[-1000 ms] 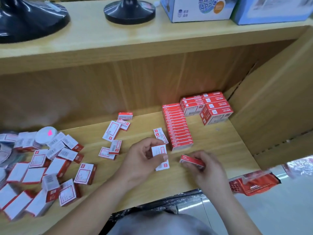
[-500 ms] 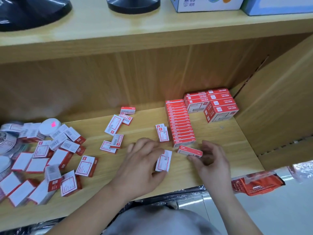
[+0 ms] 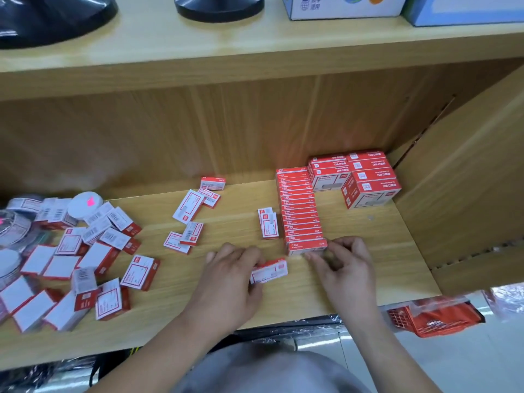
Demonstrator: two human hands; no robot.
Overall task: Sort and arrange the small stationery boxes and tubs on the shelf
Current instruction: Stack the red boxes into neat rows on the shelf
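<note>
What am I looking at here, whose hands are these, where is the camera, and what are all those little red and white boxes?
No machine here: a person's two bare hands, filmed by one camera worn on the head, looking down at a wooden shelf. The left hand holds one small red-and-white box. The right hand pinches the front box of a neat red row. Loose boxes lie scattered at left; larger red cartons stand at the back right.

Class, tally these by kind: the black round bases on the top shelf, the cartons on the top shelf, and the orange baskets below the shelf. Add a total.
black round bases: 2
cartons: 2
orange baskets: 1
Total: 5
</note>
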